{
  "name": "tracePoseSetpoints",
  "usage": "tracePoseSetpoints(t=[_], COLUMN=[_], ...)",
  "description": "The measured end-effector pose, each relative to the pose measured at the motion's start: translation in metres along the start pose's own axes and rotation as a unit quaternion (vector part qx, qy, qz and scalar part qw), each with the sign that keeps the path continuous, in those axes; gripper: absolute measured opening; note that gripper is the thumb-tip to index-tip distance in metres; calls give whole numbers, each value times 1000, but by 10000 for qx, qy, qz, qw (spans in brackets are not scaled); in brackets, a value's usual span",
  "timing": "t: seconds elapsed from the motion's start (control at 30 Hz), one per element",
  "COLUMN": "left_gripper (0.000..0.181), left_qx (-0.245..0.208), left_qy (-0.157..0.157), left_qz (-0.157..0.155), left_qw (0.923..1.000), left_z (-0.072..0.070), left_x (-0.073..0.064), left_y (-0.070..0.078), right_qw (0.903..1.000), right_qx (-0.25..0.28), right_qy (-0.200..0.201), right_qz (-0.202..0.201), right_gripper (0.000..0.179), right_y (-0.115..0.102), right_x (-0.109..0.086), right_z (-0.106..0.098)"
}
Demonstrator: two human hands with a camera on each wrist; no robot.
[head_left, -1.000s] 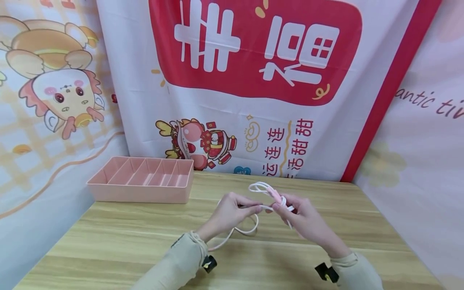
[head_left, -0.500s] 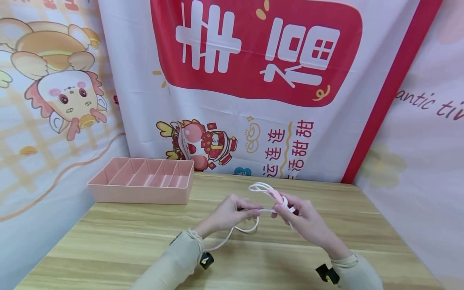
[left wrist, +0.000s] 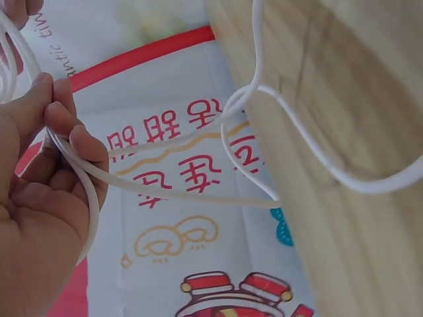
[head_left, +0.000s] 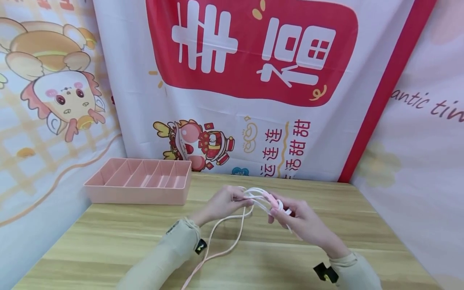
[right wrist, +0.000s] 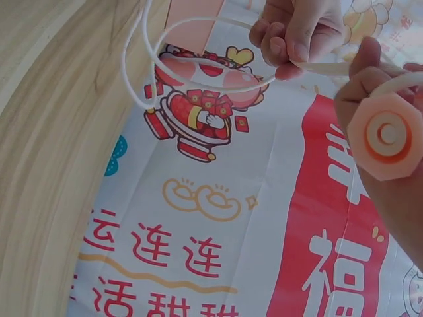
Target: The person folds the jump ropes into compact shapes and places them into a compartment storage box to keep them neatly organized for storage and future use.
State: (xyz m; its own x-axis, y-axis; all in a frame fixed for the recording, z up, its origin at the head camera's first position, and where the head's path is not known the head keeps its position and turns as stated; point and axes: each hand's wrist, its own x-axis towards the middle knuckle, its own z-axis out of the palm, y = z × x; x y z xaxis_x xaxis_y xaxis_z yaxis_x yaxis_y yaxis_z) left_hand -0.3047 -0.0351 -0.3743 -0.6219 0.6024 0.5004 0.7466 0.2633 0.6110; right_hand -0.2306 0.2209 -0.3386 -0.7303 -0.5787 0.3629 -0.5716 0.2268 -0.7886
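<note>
White slender cord [left wrist: 362, 186], right of the pink divided plastic tray [head_left: 135, 194], pinched by left-hand grip [head_left: 220, 206] and right-hand grip [head_left: 302, 220], looks light, floppy, best held by its coils.

Tray [head_left: 135, 194] (left of cord [left wrist: 258, 53]) on table [head_left: 282, 264]

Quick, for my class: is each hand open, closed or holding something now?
Left hand: pinching the white cord.
Right hand: holding the white cord in loops.
</note>
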Motion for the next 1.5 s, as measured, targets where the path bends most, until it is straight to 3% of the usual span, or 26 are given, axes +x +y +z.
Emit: tracePoseSetpoints(t=[0.1,0.23,0.4,0.57,0.63,0.77,0.9,1.0,1.23,1.37,1.5], left_gripper=[8,11,13,12,17,20,17,10,5,6,8], left_qx=[454,1241,2054,2405,2518,2898,3162,3212,2608,2005,1482], left_qy=[-231,-330,-230,-35,96,310,384,275,-251,-315,-310], left_qz=[329,906,1773,2428,2566,2674,2588,2374,1834,1833,2043], left_qw=[9982,9876,9622,9398,9331,9184,9119,9164,9475,9619,9671], left_z=[-10,-20,-28,-33,-35,-38,-39,-37,-35,-33,-28], left_x=[9,21,38,51,53,55,55,54,54,53,50], left_y=[3,6,10,15,17,18,21,24,33,38,44], right_qw=[9996,9989,9993,9996,9996,9986,9954,9932,9888,9827,9764], right_qx=[121,170,35,-110,-144,-455,-824,-974,-1384,-1802,-2124], right_qy=[-223,-320,-292,-218,-194,-228,-485,-643,-519,-331,-161], right_qz=[152,281,239,151,153,134,-24,-31,198,281,351], right_gripper=[46,46,41,35,35,17,6,4,4,11,10], right_y=[-2,-2,-1,1,1,2,6,9,14,16,18], right_x=[0,1,1,1,0,0,2,2,1,1,1], right_z=[-1,-1,0,1,0,0,0,1,1,2,3])
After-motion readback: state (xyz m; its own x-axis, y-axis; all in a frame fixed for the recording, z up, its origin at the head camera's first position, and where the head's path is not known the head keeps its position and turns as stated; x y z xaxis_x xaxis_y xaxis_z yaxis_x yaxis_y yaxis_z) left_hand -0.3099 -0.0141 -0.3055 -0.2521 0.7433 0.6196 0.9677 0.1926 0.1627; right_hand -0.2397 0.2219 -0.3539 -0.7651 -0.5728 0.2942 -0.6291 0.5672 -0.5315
